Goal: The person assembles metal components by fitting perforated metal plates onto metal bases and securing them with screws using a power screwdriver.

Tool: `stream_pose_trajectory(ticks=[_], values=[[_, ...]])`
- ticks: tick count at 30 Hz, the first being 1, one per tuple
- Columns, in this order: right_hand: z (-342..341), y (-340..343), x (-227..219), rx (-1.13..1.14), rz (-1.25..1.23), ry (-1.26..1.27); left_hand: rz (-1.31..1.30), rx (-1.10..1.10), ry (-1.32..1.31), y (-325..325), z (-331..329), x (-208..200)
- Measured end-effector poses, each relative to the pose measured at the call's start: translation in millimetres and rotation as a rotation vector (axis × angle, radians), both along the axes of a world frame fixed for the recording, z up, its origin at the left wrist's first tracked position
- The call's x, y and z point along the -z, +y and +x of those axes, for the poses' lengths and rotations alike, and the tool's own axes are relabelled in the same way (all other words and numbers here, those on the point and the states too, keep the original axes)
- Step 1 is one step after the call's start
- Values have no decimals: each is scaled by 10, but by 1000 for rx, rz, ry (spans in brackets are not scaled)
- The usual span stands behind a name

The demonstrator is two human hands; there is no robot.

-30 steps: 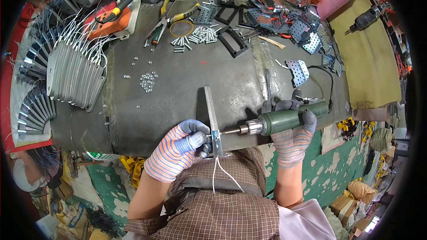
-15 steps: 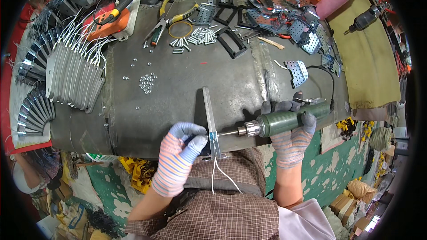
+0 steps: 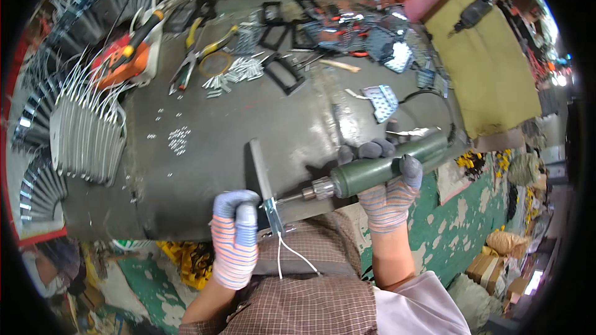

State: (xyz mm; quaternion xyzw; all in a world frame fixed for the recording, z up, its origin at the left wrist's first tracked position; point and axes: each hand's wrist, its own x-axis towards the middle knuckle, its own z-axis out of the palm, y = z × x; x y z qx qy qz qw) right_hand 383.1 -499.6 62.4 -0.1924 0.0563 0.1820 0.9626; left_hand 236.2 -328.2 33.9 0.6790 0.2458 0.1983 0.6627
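Dark green cylindrical screwdriver (image 3: 372, 174) points at slim grey metal bar (image 3: 261, 170) by grey table's (image 3: 211, 174) near edge
Striped-gloved right hand (image 3: 386, 201) wraps screwdriver; striped-gloved left hand (image 3: 236, 236) curls fingers beside bar, hold unclear; likely stiff, light, best pinched mid-sides

The left glove (image 3: 234, 242) and right glove (image 3: 385, 206) are striped in orange, blue and white, the right one with dark grey fingers (image 3: 369, 149). A brown checked garment (image 3: 304, 304) is worn in front; a plain, pale sleeve (image 3: 417, 304) shows at the right.
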Motion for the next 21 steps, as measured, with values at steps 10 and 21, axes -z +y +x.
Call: stream_pose_trajectory(ticks=[10,21], values=[[756,-765,-366,73,-1319,-331,1214,531,-157,580,360,-181],[1111,-746,68,240,-2535,-1029,973,142,195,228,85,-63]])
